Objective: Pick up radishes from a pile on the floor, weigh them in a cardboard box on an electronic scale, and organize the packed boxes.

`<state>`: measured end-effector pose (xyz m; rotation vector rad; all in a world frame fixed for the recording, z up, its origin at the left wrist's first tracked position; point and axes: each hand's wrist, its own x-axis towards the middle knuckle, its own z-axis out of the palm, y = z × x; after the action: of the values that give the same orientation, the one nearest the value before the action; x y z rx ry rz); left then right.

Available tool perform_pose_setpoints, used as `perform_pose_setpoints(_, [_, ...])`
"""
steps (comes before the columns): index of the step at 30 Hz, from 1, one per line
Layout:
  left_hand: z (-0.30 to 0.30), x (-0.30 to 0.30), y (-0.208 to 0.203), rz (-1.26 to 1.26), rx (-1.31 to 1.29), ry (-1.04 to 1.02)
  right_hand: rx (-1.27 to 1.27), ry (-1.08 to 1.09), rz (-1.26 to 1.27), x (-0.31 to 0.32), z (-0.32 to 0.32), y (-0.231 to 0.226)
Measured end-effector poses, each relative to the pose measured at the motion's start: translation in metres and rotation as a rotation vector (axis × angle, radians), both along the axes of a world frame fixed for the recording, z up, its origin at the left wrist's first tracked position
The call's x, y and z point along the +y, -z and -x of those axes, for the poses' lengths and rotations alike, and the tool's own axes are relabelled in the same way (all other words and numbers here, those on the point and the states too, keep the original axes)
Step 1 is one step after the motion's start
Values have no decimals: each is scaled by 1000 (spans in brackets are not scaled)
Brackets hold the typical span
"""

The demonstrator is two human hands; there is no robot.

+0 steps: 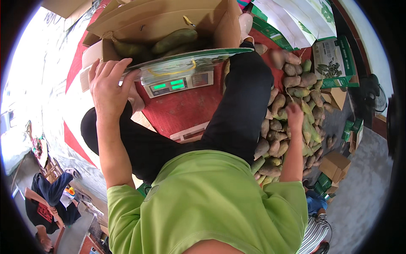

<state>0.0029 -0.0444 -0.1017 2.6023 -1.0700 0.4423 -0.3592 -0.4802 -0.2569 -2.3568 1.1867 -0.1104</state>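
My left hand [111,82] grips the near left corner of an open cardboard box [160,21], its fingers curled over the edge. Inside the box lie several long green radishes [174,41]. The box stands on a digital scale [179,84] with lit green displays, and its printed near flap [182,63] with a yellow cord handle hangs partly over the scale. My right hand [294,113] is down at a large heap of green and brownish radishes [277,103] on my right. Its fingers look closed near a thin root; what they hold, if anything, is too small to make out.
Red matting [182,110] lies under the scale. Beyond the heap stand a printed green-and-white carton [336,61], a fan [374,95] and a brown carton [334,166]. A white-and-green box [292,21] is at the far right. Other people [48,207] are at the lower left and lower right.
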Motion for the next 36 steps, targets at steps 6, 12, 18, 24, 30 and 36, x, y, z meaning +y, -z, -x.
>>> perform_pose_setpoints(6, [-2,-2,5,52,-3,9,-96,359,-515,1,156,123])
perform_pose_setpoints(12, [-7,-3,10,42,-10,24,444,593,-538,58,165,126])
perform_pose_setpoints(18, [-14,13,15,-37,-103,28,307,570,-634,109,155,148])
perform_pose_setpoints(24, [-19,18,29,-83,-137,44,553,485,-120,102,140,98])
perform_pose_setpoints(30, [-23,23,31,-99,-143,49,554,496,41,51,143,88])
perform_pose_setpoints(36, [-22,16,33,-77,-173,55,432,529,105,-3,118,76])
